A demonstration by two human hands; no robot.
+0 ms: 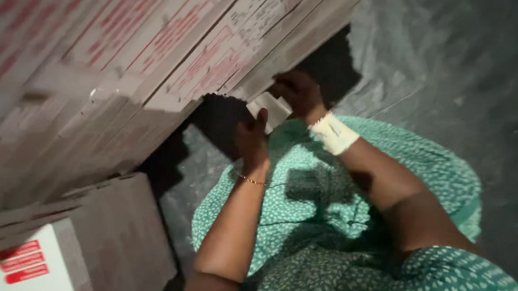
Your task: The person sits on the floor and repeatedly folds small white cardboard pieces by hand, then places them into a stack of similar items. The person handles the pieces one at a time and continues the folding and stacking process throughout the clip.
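Lower left: we note a brown carton with a white panel bearing red labels, resting on the floor. Above it, a tilted stack of printed cardboard boxes fills the upper left. At the lower corner of that stack, the left hand, a thin gold bangle at its wrist, is closed on the near edge of a small pale folded card. Just right of it, the right hand, a white band on the wrist, grips the card's far edge against the boxes. Below both arms we see a green patterned garment. Grey floor lies to the right.
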